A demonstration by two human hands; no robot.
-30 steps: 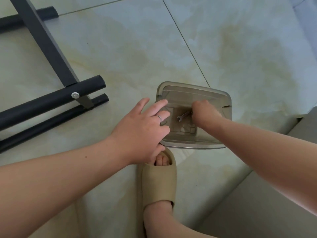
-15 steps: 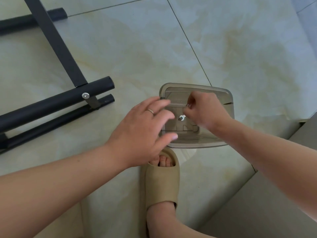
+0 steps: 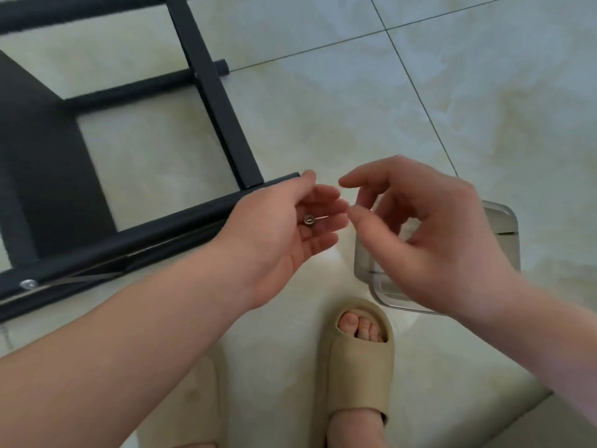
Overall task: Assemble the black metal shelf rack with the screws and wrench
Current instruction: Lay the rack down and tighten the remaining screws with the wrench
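Hardware pick-up looks like the step in hand: a small silver screw (image 3: 308,219) lies loose on the upturned left hand (image 3: 284,227), whose fingers are relaxed and only slightly cupped beneath it rather than clamped on it, up and to the left of the clear plastic box (image 3: 502,218) on the floor. The right hand (image 3: 429,234) hangs directly over that box with thumb and forefinger loosely curled toward the screw and slightly parted, gripping nothing that can be seen. The black rack (image 3: 213,88) lies flat on the tiles well to the left of the box, its near round tube (image 3: 161,234) running out from behind the left wrist, and one fitted screw head (image 3: 28,283) shows far along the frame from the box. The wrench is not visible; whether it sits in the box under the right hand cannot be told. The next move probably calls for a clean pinch of the screw, then carrying it to an unfilled hole on the tube and starting it straight by hand. The screw is small and free to roll off those slack fingers.
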